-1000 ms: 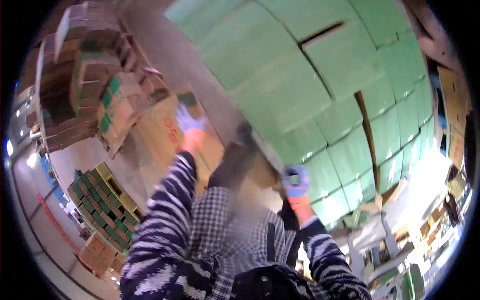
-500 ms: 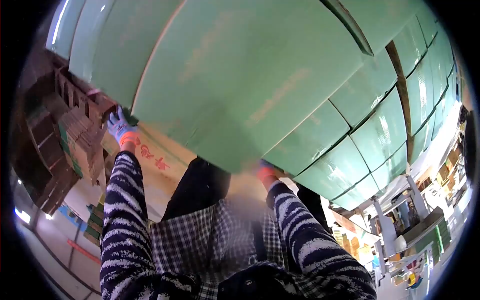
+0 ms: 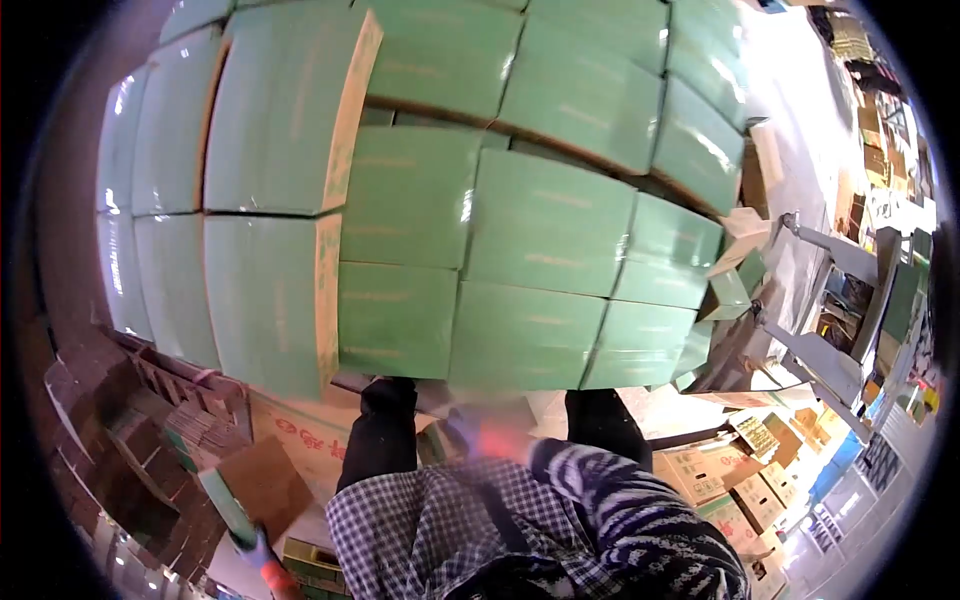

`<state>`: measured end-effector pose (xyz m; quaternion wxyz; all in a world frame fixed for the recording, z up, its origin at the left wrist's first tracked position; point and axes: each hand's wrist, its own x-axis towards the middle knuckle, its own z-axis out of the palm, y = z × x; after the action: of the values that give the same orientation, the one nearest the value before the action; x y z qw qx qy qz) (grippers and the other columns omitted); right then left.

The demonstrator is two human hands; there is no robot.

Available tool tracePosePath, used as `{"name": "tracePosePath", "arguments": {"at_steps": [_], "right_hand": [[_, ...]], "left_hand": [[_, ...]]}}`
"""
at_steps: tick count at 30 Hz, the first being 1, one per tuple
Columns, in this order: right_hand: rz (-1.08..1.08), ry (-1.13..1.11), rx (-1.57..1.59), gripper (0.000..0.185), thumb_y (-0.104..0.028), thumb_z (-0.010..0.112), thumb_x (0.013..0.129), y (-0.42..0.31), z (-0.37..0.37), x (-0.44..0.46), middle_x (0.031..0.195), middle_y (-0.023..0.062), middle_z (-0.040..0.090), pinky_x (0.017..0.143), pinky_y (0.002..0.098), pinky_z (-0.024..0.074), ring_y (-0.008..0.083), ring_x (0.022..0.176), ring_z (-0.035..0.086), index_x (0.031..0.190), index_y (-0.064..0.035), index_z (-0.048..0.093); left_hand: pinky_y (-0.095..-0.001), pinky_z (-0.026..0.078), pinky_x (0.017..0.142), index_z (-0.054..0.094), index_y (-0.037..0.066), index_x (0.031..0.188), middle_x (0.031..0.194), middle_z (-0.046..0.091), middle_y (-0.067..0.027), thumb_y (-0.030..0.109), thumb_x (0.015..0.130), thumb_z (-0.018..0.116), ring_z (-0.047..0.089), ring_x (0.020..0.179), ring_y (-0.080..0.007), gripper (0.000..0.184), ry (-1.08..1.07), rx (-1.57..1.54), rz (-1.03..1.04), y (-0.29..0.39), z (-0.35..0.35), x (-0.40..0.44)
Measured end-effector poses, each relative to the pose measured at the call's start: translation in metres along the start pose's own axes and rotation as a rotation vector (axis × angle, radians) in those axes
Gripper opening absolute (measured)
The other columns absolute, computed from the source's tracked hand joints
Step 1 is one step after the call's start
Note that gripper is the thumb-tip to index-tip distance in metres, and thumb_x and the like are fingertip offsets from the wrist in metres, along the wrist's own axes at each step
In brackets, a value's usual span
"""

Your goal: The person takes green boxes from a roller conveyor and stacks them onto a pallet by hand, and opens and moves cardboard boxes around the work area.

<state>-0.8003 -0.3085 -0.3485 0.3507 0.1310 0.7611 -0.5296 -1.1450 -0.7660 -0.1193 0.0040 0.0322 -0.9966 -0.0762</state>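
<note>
At the lower left, my left hand, in a bluish glove with an orange cuff, grips the lower edge of a box with a brown face and a green side. The box is tilted. My right hand is in front of my apron, between my knees, and smeared by motion; its fingers and anything in them cannot be made out. Ahead of me rises a large stack of green boxes, several across and in layers, some with tan edge strips.
A flat brown carton with red print lies at floor level on the left, beside a dark crate and stacked cardboard. A grey metal frame stands at the right. More cartons lie at the lower right.
My left hand has left the green stack's edge and moved down to the lower left, now with a box. My right hand has come inward. The view has shifted, showing more of the stack.
</note>
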Motion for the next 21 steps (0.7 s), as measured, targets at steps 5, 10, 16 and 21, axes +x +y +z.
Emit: {"name": "tracePosePath", "arguments": {"at_steps": [5, 10, 16, 21], "right_hand": [[-0.121, -0.002, 0.054, 0.077, -0.029, 0.076, 0.058, -0.096, -0.214, -0.178, 0.122, 0.0208, 0.054, 0.092, 0.0417, 0.0456, 0.0363, 0.111, 0.054, 0.126, -0.0025, 0.048], [-0.287, 0.452, -0.132, 0.093, -0.032, 0.081, 0.059, -0.069, -0.287, -0.306, 0.124, 0.022, 0.048, 0.1, 0.0454, 0.0397, 0.0414, 0.115, 0.045, 0.135, 0.0002, 0.038], [-0.411, 1.058, -0.442, 0.07, -0.014, 0.07, 0.06, -0.088, -0.412, -0.342, 0.116, 0.0206, 0.049, 0.104, 0.0535, 0.0323, 0.0408, 0.111, 0.045, 0.125, 0.0005, 0.047], [-0.442, 0.872, -0.498, 0.037, -0.01, 0.063, 0.068, -0.072, -0.464, -0.236, 0.105, 0.0141, 0.058, 0.091, 0.0469, 0.0436, 0.0351, 0.102, 0.054, 0.104, -0.0042, 0.058]], "left_hand": [[-0.0442, 0.035, 0.104, 0.038, 0.005, 0.138, 0.135, 0.044, -0.019, 0.031, 0.056, 0.082, 0.042, 0.124, -0.0325, 0.097, -0.253, 0.269, 0.203, 0.136, -0.176, -0.114], [-0.0418, 0.036, 0.103, 0.041, 0.003, 0.129, 0.128, 0.044, -0.0151, 0.016, 0.046, 0.083, 0.043, 0.121, -0.0316, 0.094, -0.313, -0.195, 0.416, 0.34, -0.216, -0.233], [-0.0522, 0.045, 0.095, 0.055, 0.006, 0.107, 0.114, 0.051, -0.0146, 0.008, 0.056, 0.078, 0.049, 0.113, -0.0423, 0.056, -0.38, -0.302, 1.176, 0.444, -0.149, -0.227], [-0.05, 0.043, 0.098, 0.06, 0.007, 0.1, 0.112, 0.052, -0.0137, 0.007, 0.065, 0.069, 0.045, 0.117, -0.0418, 0.036, -0.317, -0.319, 1.366, 0.442, -0.039, -0.181]]}}
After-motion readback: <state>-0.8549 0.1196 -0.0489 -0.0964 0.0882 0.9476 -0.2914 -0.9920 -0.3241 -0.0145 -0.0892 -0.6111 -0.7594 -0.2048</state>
